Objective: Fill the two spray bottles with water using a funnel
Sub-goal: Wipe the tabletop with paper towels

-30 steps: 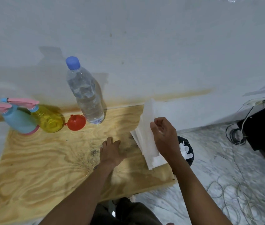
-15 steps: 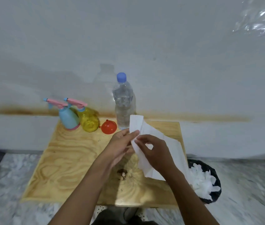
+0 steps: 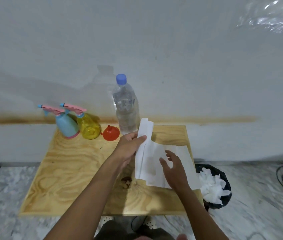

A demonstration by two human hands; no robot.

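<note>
White paper towel (image 3: 154,158) in the centre, left hand (image 3: 130,147) pinching its upper part, right hand (image 3: 174,169) spread wide over it, blue spray bottle (image 3: 67,126), yellow spray bottle (image 3: 88,128), red funnel (image 3: 111,133), water bottle (image 3: 126,110) in a row above, centre-left.

Soft, dimmish light; the clear plastic water bottle (image 3: 126,108) faintly shadows the white wall (image 3: 189,49); glare on a crinkled transparent sheet (image 3: 274,16); edges blur.

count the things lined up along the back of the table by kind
spray bottles: 2 (blue spray bottle, yellow spray bottle)
water bottle: 1
red funnel: 1
total: 4
</note>
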